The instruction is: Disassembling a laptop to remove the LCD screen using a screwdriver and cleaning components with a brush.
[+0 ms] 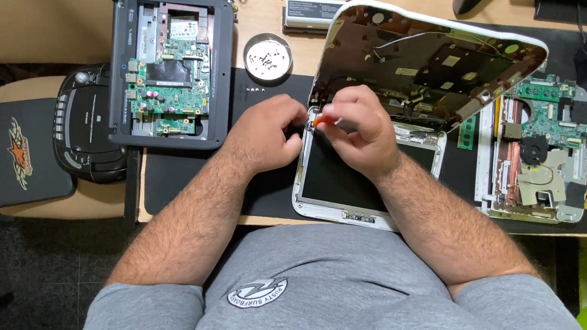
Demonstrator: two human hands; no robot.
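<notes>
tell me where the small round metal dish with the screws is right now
In the head view the round metal dish sits on the desk above the left hand, between the dark opened laptop base and the raised white lid.

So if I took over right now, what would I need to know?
Left hand: closed, resting at the left edge of the white laptop lid, steadying it.
Right hand: pinching a small orange-tipped tool at the lid's top left corner.
Things: the lid lies screen side up on the black mat; its back cover is propped up behind it.
Done: back cover lifted off, loose screws dropped in the round metal dish; the laptop base sits opened on the right.
Left: the screen panel still sits in its frame.
</notes>
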